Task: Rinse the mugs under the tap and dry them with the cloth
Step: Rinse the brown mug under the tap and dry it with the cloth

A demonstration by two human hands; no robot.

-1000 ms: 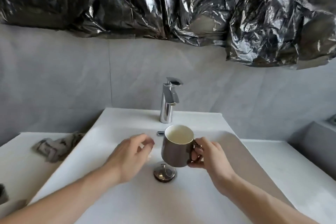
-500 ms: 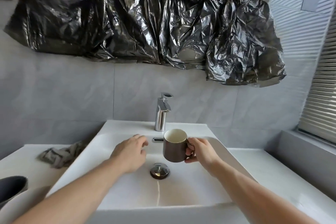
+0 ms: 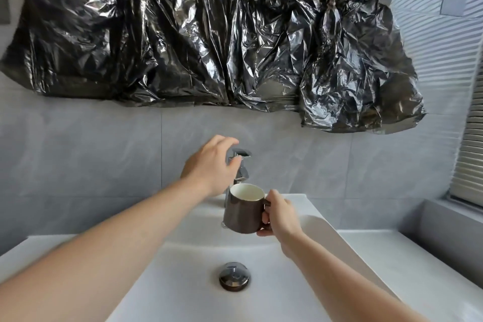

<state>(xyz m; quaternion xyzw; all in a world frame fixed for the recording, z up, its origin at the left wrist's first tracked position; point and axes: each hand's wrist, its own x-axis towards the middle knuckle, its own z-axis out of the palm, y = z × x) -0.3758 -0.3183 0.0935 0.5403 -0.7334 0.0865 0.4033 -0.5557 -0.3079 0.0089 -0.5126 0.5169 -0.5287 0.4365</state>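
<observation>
A dark brown mug [image 3: 241, 215] with a white inside is held upright over the white sink [image 3: 313, 256], just below the chrome tap [image 3: 241, 172]. My right hand [image 3: 281, 214] grips it by the handle on its right side. My left hand [image 3: 209, 165] is up at the tap, its fingers over the lever [image 3: 243, 152] and its thumb curled under it. No water is visible running from the spout. The cloth and any other mugs are out of view.
A chrome drain plug [image 3: 234, 276] sits in the bottom of the basin. White counter [image 3: 392, 251] runs to the right of the sink. Crumpled black plastic sheeting [image 3: 209, 34] covers the wall above the grey tiles. A window blind [image 3: 470, 151] is at the far right.
My left hand rose from the basin to the tap lever. My right hand lifted the mug up under the spout. The view tilted up, so the cloth on the left counter left the frame.
</observation>
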